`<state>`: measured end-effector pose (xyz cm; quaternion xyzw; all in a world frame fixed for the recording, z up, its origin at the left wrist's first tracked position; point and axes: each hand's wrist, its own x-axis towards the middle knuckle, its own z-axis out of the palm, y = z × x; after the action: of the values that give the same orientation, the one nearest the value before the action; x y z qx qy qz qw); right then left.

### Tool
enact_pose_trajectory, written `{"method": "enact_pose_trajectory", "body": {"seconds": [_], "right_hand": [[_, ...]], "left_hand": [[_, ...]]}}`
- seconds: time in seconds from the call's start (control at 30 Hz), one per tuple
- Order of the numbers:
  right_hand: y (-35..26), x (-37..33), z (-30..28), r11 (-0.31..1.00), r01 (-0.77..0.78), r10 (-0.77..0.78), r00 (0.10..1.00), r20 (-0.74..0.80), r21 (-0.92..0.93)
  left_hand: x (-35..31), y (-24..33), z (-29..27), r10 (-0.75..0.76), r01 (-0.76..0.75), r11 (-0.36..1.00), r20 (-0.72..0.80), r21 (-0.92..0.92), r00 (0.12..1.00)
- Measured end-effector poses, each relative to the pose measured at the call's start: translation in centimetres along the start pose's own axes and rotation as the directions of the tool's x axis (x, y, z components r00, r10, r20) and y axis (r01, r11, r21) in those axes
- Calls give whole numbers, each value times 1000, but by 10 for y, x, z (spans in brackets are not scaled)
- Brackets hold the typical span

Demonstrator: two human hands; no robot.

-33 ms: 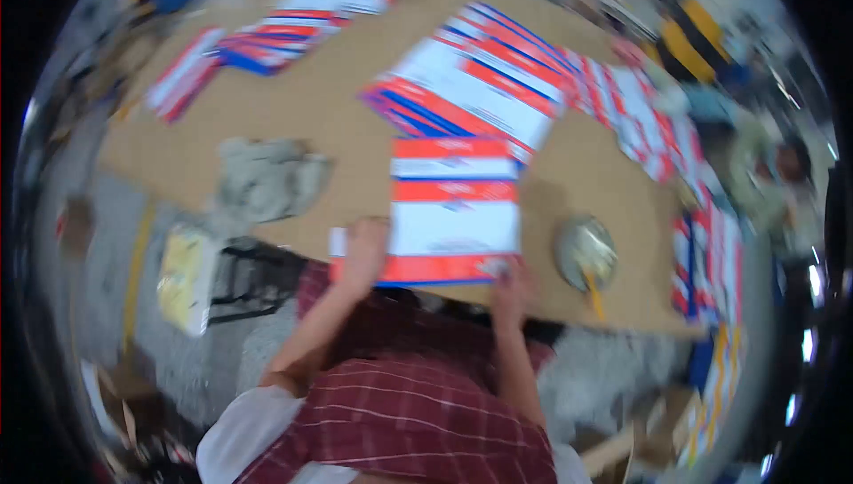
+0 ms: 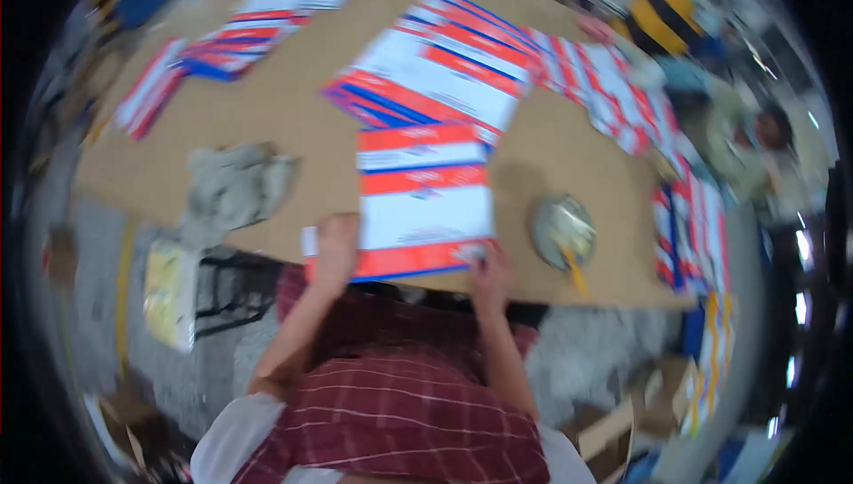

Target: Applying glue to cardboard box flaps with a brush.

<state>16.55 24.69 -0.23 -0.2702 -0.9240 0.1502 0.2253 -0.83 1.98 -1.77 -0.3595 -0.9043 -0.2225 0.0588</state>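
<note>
A flat printed cardboard sheet (image 2: 425,209), white with orange-red bands and blue lines, lies at the table's near edge in front of me. My left hand (image 2: 337,251) is on its left side, fingers together and curled over the edge, with a white and red strip showing past the hand. At the lower right corner, my right hand (image 2: 490,276) pinches the sheet between thumb and fingers. Just beyond, the sheet's far end meets a fanned stack of similar printed sheets (image 2: 444,75). Blur hides the fingertips.
A round bowl (image 2: 563,228) with a yellow-handled brush (image 2: 576,273) stands at the right. A crumpled grey cloth (image 2: 235,184) lies at the left. More printed pieces (image 2: 258,27) cover the far left and right edges. Another person (image 2: 755,142) is at the far right.
The whole view has shifted, so the scene sits further left and slightly higher. Both hands keep the same hold on the sheet.
</note>
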Motion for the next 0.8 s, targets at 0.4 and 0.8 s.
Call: {"method": "enact_pose_trajectory", "body": {"seconds": [0.4, 0.8], "right_hand": [[125, -56, -72, -611, -62, 330, 886, 326, 789], [184, -20, -50, -554, 61, 591, 731, 341, 830]], "left_hand": [[8, -10, 15, -47, 38, 998, -194, -48, 980], [20, 14, -15, -65, 33, 989, -222, -146, 973]]}}
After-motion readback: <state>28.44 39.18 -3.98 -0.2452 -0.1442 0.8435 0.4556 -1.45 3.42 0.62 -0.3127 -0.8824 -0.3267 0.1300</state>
